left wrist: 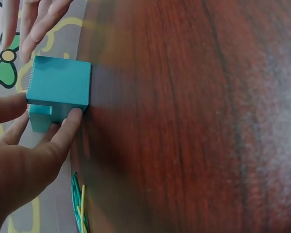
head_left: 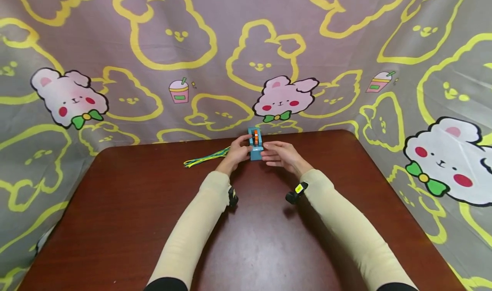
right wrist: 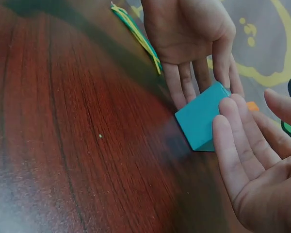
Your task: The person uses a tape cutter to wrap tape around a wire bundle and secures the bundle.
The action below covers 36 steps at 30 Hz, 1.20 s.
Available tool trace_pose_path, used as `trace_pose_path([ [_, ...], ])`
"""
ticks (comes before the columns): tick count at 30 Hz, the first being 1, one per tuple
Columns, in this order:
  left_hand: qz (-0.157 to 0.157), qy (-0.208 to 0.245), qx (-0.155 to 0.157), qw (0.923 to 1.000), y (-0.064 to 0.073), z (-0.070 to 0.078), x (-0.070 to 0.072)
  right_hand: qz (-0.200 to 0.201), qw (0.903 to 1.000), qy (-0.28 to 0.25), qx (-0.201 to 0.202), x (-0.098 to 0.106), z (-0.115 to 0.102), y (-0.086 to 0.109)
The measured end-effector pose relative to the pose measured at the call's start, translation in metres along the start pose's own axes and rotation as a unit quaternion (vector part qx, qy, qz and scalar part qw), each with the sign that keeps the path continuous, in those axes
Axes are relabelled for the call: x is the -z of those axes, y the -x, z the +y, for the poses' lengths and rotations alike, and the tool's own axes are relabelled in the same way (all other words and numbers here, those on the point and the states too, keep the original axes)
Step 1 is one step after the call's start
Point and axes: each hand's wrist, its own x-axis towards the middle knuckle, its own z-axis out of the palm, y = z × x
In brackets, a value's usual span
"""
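Observation:
A teal tape dispenser (head_left: pixel 256 155) with an orange roll core (head_left: pixel 256 136) stands near the table's far edge. Its smooth front face (left wrist: pixel 60 80) shows in the left wrist view, with a serrated strip along one edge. My left hand (head_left: pixel 237 151) holds the dispenser from its left side, thumb and fingers against the body. On the other side is my right hand (head_left: pixel 283 155), its fingers straight and close together. In the right wrist view those fingertips (right wrist: pixel 222 124) overlap the dispenser's right edge; whether they touch it I cannot tell.
A bundle of thin yellow and green strands (head_left: pixel 205 157) lies on the table left of my left hand. The brown table (head_left: pixel 134 205) ends just behind the dispenser, where a patterned cloth (head_left: pixel 215 81) hangs. More cloth hangs at both sides.

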Motion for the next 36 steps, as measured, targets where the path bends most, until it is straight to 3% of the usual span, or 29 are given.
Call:
trace_pose_path([
  [18,0.027,-0.020,0.007,0.9994,0.002,-0.002,-0.004,0.002,0.9989,0.012,-0.046,-0.018,-0.001,-0.016],
  [36,0.024,-0.014,0.020,0.9994,0.006,0.002,-0.004,0.032,0.9986,0.006,-0.042,-0.022,0.000,-0.027],
])
